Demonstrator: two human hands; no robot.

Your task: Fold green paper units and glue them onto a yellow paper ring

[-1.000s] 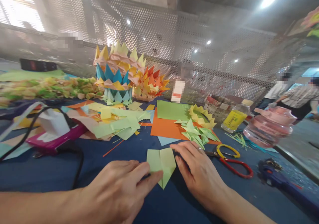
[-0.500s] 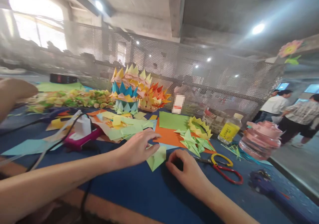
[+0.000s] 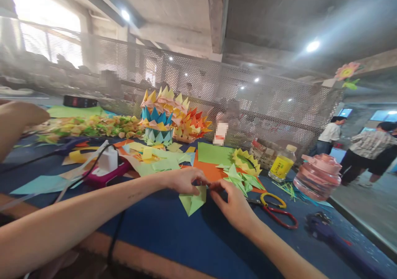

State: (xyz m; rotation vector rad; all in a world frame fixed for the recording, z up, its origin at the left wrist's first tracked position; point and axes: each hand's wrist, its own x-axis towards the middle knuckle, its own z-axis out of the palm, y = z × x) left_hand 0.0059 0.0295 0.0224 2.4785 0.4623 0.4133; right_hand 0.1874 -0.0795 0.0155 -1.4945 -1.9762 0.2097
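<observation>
A light green folded paper (image 3: 192,204), pointed at its near end, lies on the blue table in front of me. My left hand (image 3: 186,180) is over its far edge, fingers curled in a pinch on the paper. From the right, my right hand (image 3: 232,204) reaches in with its fingertips closed at the paper's upper right corner, meeting the left fingertips. Just beyond are folded green paper pieces (image 3: 240,179) on an orange sheet (image 3: 207,170). Scissors (image 3: 276,210) with yellow and red handles lie right of my right hand.
Paper crowns (image 3: 158,119) stand at the back beside loose scraps (image 3: 93,126). A magenta power strip (image 3: 107,175) with cords sits left. On the right are a yellow-labelled bottle (image 3: 281,165), a pink jug (image 3: 318,177) and a purple glue gun (image 3: 335,237). Another person's hand (image 3: 27,115) is far left.
My left hand has curled its fingers at the paper's far edge. My right hand has moved its fingertips up to the paper's corner, closing the gap between my hands.
</observation>
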